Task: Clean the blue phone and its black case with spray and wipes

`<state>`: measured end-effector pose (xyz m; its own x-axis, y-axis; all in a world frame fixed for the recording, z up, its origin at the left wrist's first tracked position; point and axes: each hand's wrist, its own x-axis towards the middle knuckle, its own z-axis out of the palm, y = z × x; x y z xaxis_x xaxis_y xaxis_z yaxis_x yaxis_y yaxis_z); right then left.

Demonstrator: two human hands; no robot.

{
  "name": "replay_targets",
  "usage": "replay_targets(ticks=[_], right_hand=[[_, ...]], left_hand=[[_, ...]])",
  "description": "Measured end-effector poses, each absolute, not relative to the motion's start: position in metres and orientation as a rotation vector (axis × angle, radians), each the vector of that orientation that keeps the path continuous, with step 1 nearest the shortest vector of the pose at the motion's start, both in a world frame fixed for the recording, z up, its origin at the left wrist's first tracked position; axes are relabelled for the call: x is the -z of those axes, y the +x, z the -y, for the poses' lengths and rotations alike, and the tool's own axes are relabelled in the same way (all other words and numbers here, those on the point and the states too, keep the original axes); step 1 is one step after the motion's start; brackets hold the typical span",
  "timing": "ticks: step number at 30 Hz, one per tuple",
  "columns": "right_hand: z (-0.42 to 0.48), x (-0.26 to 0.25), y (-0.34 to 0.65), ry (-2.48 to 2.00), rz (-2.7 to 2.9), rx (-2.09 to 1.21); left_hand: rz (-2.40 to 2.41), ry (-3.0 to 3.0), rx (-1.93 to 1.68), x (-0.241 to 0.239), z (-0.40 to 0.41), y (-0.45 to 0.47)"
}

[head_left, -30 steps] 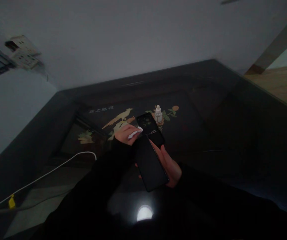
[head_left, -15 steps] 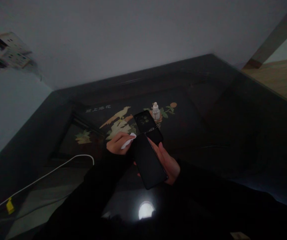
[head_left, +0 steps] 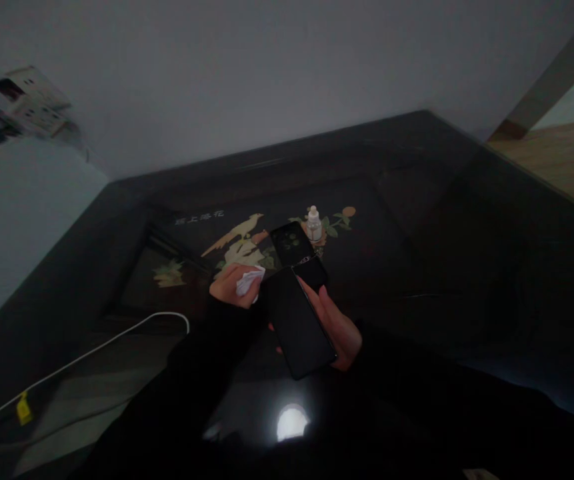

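Holds a black phone point(head_left: 301, 323) in the right hand point(head_left: 343, 337), over the tabletop point(head_left: 391, 267), with the smooth dark face up and the far end angled to the left. Supports the phone from below and along its right edge, with fingertips just showing past the left edge; closes narrowly around the flat, rectangular body. Extends the right forearm in from the right of the phone, inside a black sleeve.

Pinches a crumpled white tissue point(head_left: 251, 281) in the left hand point(head_left: 227, 287), just left of the phone's far end, with the fingers bunched around the soft folds. Cannot tell whether the tissue touches the phone. Reaches in from the near left of the phone with the left forearm, also in black.

Presents a small bottle point(head_left: 313, 228) upright beyond the phone: transparent body, tapered white cap in place. Cannot tell the contents. Shows a black phone case point(head_left: 294, 250) flat between bottle and phone, with round camera rings and a metal-link chain point(head_left: 307, 260) across the middle.

Displays a pale bird design point(head_left: 239, 230) on glossy black, beyond and left of the phone. Includes a thin white cable point(head_left: 167, 313) well left of the phone.
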<state>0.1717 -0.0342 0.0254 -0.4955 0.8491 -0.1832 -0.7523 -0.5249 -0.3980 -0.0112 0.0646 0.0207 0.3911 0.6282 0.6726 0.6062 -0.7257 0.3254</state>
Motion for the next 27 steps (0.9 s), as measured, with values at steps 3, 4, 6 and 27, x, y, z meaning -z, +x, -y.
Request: replay_targets(ticks=[3,4,6,27], right_hand=[[0.034,-0.026,0.17,-0.441,0.337,-2.083],[0.034,-0.026,0.169,-0.442,0.338,-2.071],[0.033,-0.026,0.168,-0.436,0.343,-2.04],[0.03,-0.03,0.165,-0.534,0.332,-2.018]], left_hand=[[-1.115,2.578,-1.225,-0.031,-0.061,0.016],[-1.085,2.577,-1.204,-0.034,-0.06,0.026],[-1.034,2.593,-1.148,-0.037,-0.056,0.039],[-0.831,2.576,-0.938,-0.026,-0.011,0.017]])
